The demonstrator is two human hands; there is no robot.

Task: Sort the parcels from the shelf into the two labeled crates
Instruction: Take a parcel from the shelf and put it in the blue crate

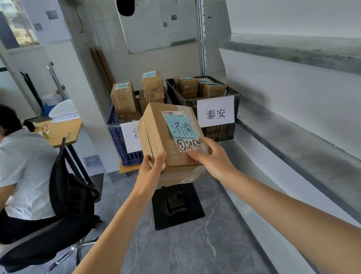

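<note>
Cardboard parcel (163, 137): held in the air and tilted, top face toward the camera; the places below are given from it.
Left hand (153, 167): grips the parcel's lower left corner, fingers curled underneath.
Right hand (206, 156): grips the lower right corner, thumb on the top face.
Blue note (181, 126): stuck on the parcel's top face, handwritten 济南.
Shelf (318, 137): to the parcel's right, running past it.
Blue crate (120, 144): just behind the parcel, to its left, with boxes standing above its rim. Its paper sign (130, 136) is mostly hidden by the parcel, with only part of a character showing.
Black crate (221, 130): behind the parcel, to its right, with parcels inside. Its white sign (216, 111) reads 泰安.
Step in hand: the parcel appears to be on its way to a crate, its note in plain view.
Next move: 济南 does not match 泰安, so the blue crate is the likely target. That means carrying the parcel left and forward, then setting it where the stacked boxes leave room.
</note>
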